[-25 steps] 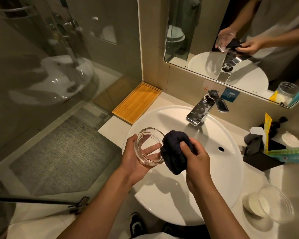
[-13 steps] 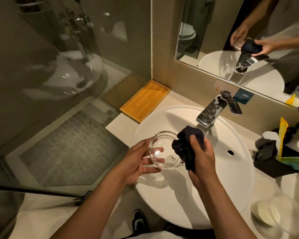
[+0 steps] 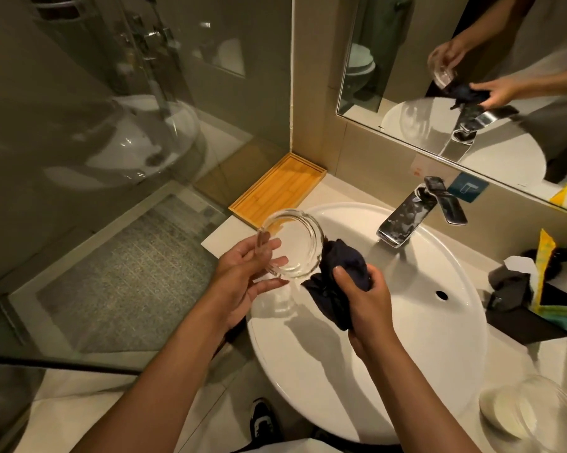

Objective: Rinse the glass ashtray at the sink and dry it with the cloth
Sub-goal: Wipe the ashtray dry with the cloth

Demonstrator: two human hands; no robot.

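Observation:
A round clear glass ashtray [image 3: 292, 241] is held tilted over the left rim of the white sink [image 3: 422, 322], its open side facing me. My left hand [image 3: 243, 273] grips its lower left edge with fingers spread across the base. My right hand [image 3: 364, 295] is closed on a bunched dark blue cloth [image 3: 337, 273], which touches the ashtray's right rim. The chrome tap [image 3: 403, 217] stands behind the sink, with no water running.
A bamboo tray [image 3: 279, 188] lies on the counter at the back left. A black box with packets [image 3: 534, 295] sits right of the sink, a glass jar [image 3: 537, 416] at the front right. A glass shower screen stands to the left, a mirror above the tap.
The ashtray has moved up and left and tilted more towards me. The cloth has slipped from inside the ashtray to its right rim. The view has shifted.

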